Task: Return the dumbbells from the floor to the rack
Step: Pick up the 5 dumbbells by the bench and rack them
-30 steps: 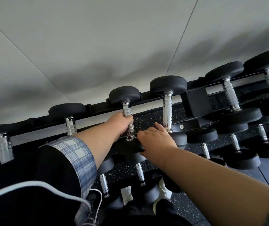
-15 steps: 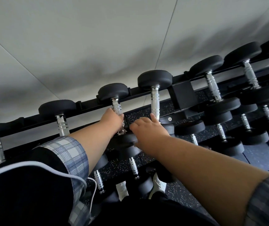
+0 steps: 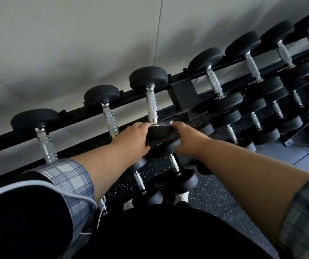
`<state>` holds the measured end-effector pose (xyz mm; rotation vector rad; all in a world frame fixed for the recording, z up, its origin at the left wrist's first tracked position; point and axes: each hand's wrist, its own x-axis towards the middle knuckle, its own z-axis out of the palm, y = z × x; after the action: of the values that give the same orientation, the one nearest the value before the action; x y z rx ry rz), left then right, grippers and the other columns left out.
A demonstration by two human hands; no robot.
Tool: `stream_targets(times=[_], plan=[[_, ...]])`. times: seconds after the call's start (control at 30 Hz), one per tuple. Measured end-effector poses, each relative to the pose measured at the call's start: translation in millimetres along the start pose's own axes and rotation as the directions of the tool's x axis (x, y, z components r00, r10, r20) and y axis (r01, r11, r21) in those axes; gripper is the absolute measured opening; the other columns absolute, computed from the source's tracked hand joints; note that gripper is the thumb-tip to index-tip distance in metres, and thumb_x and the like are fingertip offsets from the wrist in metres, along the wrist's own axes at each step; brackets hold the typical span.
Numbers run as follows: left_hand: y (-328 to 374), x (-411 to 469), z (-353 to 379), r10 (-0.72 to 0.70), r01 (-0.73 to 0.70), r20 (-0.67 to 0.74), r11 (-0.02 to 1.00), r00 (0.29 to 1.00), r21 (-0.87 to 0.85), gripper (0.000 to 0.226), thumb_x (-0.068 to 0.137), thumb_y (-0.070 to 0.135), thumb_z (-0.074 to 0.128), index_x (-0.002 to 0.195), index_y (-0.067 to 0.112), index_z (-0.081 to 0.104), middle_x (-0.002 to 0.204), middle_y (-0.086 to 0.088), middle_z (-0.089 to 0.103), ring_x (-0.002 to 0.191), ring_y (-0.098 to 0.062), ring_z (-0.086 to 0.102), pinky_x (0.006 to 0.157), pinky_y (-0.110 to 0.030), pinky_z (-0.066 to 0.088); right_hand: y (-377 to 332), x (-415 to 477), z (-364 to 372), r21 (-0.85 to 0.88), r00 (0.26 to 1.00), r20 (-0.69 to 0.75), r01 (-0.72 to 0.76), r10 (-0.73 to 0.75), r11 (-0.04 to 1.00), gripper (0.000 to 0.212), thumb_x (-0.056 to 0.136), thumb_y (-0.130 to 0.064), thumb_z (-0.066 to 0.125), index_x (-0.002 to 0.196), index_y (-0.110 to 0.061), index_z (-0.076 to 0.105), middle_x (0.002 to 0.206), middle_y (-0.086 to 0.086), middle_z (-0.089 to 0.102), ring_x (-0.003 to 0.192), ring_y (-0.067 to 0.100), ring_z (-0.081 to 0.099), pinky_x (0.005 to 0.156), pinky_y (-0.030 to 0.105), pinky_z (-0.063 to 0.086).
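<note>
1. On the top tier of a black rack [image 3: 182, 90], a dumbbell [image 3: 152, 107] lies with its chrome handle running front to back: one black head against the rear rail, the other head nearest the person.
2. Left hand [image 3: 131, 137] cups the left side of that near head, fingers curled against its rim; right hand [image 3: 188, 139] presses the right side, fingers bent over the edge. Both hands clasp the head between them; neither is on the handle.
3. Other dumbbells sit in the same direction on either side, with more on the lower tiers.
4. Below is a dark speckled rubber floor [image 3: 215, 199]; behind the rack stands a pale grey wall [image 3: 75, 43].
5. Plaid sleeves [image 3: 69, 176] are pushed up both forearms.
</note>
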<state>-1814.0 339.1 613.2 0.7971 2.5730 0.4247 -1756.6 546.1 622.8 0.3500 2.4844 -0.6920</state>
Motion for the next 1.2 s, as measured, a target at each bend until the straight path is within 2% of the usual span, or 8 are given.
stream_targets(times=[0.03, 0.1, 0.27, 0.4, 0.53, 0.73, 1.0, 1.2], plan=[[3.0, 4.1, 0.4, -0.030, 0.030, 0.003, 0.999, 1.000, 0.034, 0.071, 0.079, 0.033, 0.072, 0.140, 0.025, 0.036, 0.129, -0.003, 0.051, 0.113, -0.024, 0.054, 0.091, -0.040, 0.048, 0.0, 3.0, 5.1, -0.055, 0.999, -0.033, 0.031, -0.033, 0.998, 0.088, 0.071, -0.025, 0.077, 0.146, -0.031, 0.033, 0.133, 0.002, 0.057, 0.114, 0.023, 0.058, 0.096, 0.037, 0.050], [11.2, 12.0, 1.4, -0.087, 0.087, 0.002, 0.992, 0.996, 0.096, 0.065, 0.079, 0.031, 0.073, 0.134, 0.023, 0.040, 0.122, -0.004, 0.054, 0.107, -0.026, 0.056, 0.085, -0.041, 0.050, -4.9, 11.1, 13.1, -0.166, 0.990, -0.082, 0.100, -0.115, 0.981, 0.089, 0.071, -0.033, 0.082, 0.145, -0.031, 0.033, 0.143, 0.000, 0.049, 0.127, 0.026, 0.051, 0.106, 0.045, 0.042], [35.8, 23.9, 6.4, -0.105, 0.110, -0.031, 0.960, 0.994, 0.257, 0.056, 0.073, 0.025, 0.077, 0.119, 0.017, 0.045, 0.109, -0.003, 0.056, 0.097, -0.023, 0.056, 0.074, -0.037, 0.050, -16.1, 35.4, 8.0, -0.282, 0.960, -0.070, 0.243, -0.272, 0.928, 0.047, 0.084, -0.029, 0.075, 0.124, -0.021, 0.053, 0.121, 0.002, 0.062, 0.111, 0.028, 0.062, 0.088, 0.045, 0.054], [43.3, 23.9, -0.4, -0.102, 0.109, -0.042, 0.964, 0.994, 0.242, 0.041, 0.083, 0.024, 0.065, 0.119, 0.017, 0.046, 0.106, -0.003, 0.056, 0.094, -0.022, 0.056, 0.069, -0.034, 0.047, -10.5, 38.0, -5.8, -0.344, 0.933, 0.004, 0.338, -0.359, 0.876, 0.040, 0.087, -0.026, 0.071, 0.123, -0.020, 0.053, 0.115, 0.004, 0.063, 0.104, 0.028, 0.063, 0.077, 0.040, 0.051], [61.8, 27.9, -3.2, -0.138, 0.157, -0.116, 0.974, 0.984, 0.166, 0.038, 0.082, 0.030, 0.069, 0.112, 0.020, 0.049, 0.099, -0.001, 0.059, 0.086, -0.020, 0.057, 0.067, -0.032, 0.045, 0.9, 38.6, -33.7, -0.363, 0.904, 0.039, 0.410, -0.426, 0.837, 0.034, 0.087, -0.027, 0.069, 0.118, -0.022, 0.055, 0.105, 0.002, 0.063, 0.092, 0.026, 0.065, 0.068, 0.037, 0.051], [94.0, 52.6, 11.6, -0.225, 0.244, -0.142, 0.960, 0.964, 0.138, 0.043, 0.079, 0.038, 0.071, 0.112, 0.022, 0.048, 0.097, 0.001, 0.058, 0.082, -0.019, 0.057, 0.069, -0.035, 0.051, 30.2, 47.3, -67.6, -0.405, 0.882, 0.117, 0.462, -0.457, 0.789, 0.035, 0.087, -0.022, 0.067, 0.120, -0.022, 0.056, 0.106, 0.001, 0.063, 0.094, 0.025, 0.065, 0.079, 0.043, 0.056], [111.7, 73.7, 43.4, -0.273, 0.286, -0.155, 0.956, 0.949, 0.068, 0.049, 0.080, 0.029, 0.071, 0.120, 0.018, 0.045, 0.108, -0.003, 0.055, 0.095, -0.021, 0.053, 0.074, -0.034, 0.050, 62.9, 68.4, -59.4, -0.413, 0.862, 0.143, 0.498, -0.486, 0.762, 0.041, 0.087, -0.019, 0.069, 0.124, -0.022, 0.053, 0.117, 0.002, 0.062, 0.106, 0.026, 0.062, 0.086, 0.044, 0.054], [125.8, 95.1, 40.8, -0.270, 0.287, -0.173, 0.955, 0.947, 0.076, 0.043, 0.082, 0.016, 0.068, 0.120, 0.018, 0.048, 0.111, -0.003, 0.055, 0.098, -0.023, 0.053, 0.077, -0.039, 0.054, 77.0, 85.7, -67.0, -0.417, 0.890, 0.119, 0.448, -0.441, 0.791, 0.035, 0.087, -0.025, 0.070, 0.117, -0.023, 0.051, 0.111, 0.002, 0.062, 0.098, 0.025, 0.064, 0.073, 0.038, 0.051]])
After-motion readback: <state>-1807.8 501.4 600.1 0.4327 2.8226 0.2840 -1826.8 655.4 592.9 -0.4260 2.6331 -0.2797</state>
